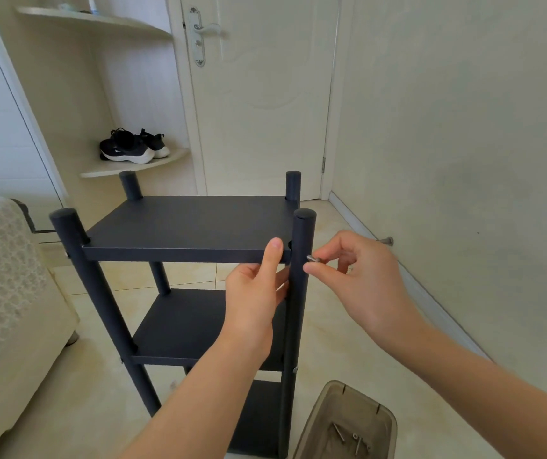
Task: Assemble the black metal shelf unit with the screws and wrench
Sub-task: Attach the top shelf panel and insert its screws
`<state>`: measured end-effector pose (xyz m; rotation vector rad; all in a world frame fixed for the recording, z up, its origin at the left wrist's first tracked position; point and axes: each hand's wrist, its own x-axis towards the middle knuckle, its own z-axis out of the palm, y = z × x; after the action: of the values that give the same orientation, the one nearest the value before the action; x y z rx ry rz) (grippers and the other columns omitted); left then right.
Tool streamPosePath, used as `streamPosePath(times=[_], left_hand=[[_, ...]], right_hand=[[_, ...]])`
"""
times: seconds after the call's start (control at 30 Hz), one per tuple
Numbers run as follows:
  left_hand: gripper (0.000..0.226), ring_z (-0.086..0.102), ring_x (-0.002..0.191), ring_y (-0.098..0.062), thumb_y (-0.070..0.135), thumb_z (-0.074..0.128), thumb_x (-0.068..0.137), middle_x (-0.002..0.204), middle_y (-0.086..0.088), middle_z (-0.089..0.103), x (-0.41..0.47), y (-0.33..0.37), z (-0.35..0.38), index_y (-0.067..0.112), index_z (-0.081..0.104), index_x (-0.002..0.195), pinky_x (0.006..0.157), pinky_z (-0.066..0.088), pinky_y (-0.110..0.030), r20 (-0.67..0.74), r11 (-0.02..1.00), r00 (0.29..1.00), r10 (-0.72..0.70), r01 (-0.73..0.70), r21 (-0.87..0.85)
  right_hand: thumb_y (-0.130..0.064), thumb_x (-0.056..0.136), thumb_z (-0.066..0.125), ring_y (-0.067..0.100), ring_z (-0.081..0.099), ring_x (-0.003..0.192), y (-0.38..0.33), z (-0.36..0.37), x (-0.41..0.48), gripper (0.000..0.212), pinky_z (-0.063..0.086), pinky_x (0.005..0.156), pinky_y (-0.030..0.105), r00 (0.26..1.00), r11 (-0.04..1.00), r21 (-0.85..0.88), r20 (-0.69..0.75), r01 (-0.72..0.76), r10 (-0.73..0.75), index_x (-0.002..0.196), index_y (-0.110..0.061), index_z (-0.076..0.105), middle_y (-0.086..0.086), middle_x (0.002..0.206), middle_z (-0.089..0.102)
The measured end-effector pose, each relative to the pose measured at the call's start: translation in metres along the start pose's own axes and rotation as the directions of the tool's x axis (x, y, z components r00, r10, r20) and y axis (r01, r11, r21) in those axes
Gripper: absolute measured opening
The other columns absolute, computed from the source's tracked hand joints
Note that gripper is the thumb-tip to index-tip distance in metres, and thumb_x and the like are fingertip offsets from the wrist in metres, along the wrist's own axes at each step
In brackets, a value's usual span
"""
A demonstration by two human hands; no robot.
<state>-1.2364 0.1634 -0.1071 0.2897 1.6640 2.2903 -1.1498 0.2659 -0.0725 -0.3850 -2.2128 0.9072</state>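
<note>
At the centre right of the frame, the right hand [361, 276] pinches a small silver screw [313, 259] between thumb and forefinger, the screw's tip against the outer side of the front right post [300, 293], level with the top shelf [186, 226]. Just left of that post, the left hand [255, 293] grips the shelf's front edge, thumb lying up over the edge and fingers curled beneath. The black shelf unit [199, 326] stands upright on the tiled floor in the middle of the frame, with two lower shelves below. At the lower right, beside the unit's foot, a translucent tray [331, 412] holds loose screws [340, 432]. Further out: a pale sofa [7, 293] at the left edge, black sneakers [133, 145] on a corner shelf at upper left, and a closed cream door [265, 94] behind.
</note>
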Motion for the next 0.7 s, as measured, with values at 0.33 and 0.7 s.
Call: streamPosePath(times=[0.33, 0.7], left_hand=[[0.032, 0.073, 0.077, -0.003, 0.05, 0.07, 0.086, 0.071, 0.012, 0.074, 0.0059, -0.0056, 0.0014, 0.018, 0.066, 0.082, 0.07, 0.053, -0.026, -0.071, 1.0, 0.997, -0.001, 0.001, 0.002], [0.032, 0.073, 0.081, -0.005, 0.052, 0.07, 0.085, 0.076, 0.017, 0.075, 0.0096, -0.0058, 0.0022, 0.02, 0.069, 0.09, 0.072, 0.051, -0.024, -0.072, 0.999, 0.997, -0.04, 0.04, -0.004]], right_hand=[[-0.022, 0.08, 0.079, -0.002, 0.066, 0.076, 0.0004, 0.0028, 0.0062, 0.01, 0.047, 0.065, 0.009, 0.984, 0.963, 0.204, 0.045, -0.176, 0.17, 0.078, -0.022, 0.07, -0.01, 0.076, 0.072], [-0.026, 0.077, 0.081, -0.007, 0.062, 0.078, -0.0017, 0.0026, 0.003, 0.011, 0.042, 0.065, 0.008, 0.993, 0.988, 0.106, -0.019, -0.115, 0.117, 0.08, -0.023, 0.071, -0.014, 0.078, 0.071]])
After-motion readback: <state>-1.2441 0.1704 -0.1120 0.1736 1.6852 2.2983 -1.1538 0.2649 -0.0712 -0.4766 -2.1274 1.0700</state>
